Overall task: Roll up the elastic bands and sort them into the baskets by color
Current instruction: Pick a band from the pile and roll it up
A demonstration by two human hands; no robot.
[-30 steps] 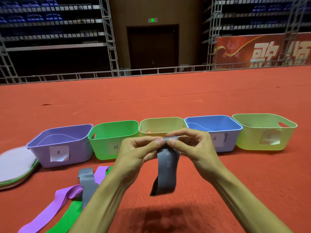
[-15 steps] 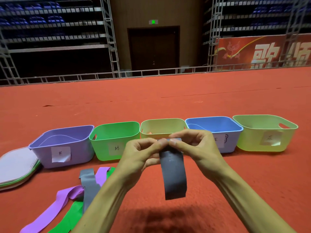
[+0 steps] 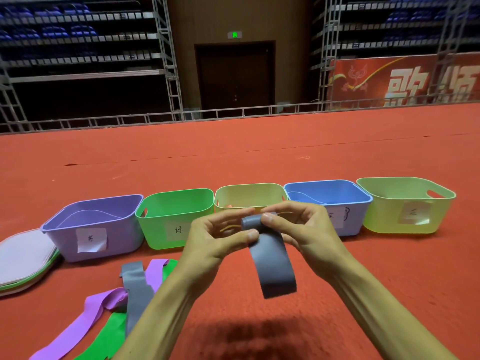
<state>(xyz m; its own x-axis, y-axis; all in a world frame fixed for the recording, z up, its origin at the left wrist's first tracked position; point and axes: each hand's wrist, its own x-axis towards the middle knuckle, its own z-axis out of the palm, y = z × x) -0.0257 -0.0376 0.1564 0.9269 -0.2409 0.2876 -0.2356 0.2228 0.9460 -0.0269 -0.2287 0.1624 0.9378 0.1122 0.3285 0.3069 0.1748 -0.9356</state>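
The left hand (image 3: pixel 215 245) and right hand (image 3: pixel 304 229) each pinch the started coil atop the grey band (image 3: pixel 272 266), held in the air before the baskets (image 3: pixel 155 229), its tail hanging free. Light, limp and springy, it will likely uncoil unless pinched firmly at the coil's edges.

The purple basket (image 3: pixel 122 229), green basket (image 3: pixel 155 229), pale yellow basket (image 3: pixel 249 187), blue basket (image 3: pixel 327 184) and yellow-green basket (image 3: pixel 384 219) are smooth moulded plastic with a soft sheen; the two yellowish ones look slightly translucent. The paper label (image 3: pixel 91 239) on the purple one is matt white and a little curled. The hanging grey band (image 3: pixel 272 263) is thin, smooth, matt rubbery sheet, as are the purple band (image 3: pixel 78 326), green band (image 3: pixel 109 339) and second grey band (image 3: pixel 135 294) at near left. The floor (image 3: pixel 233 157) is matt, finely rough red carpet. The far trusses (image 3: pixel 168 61) are dull grey metal.
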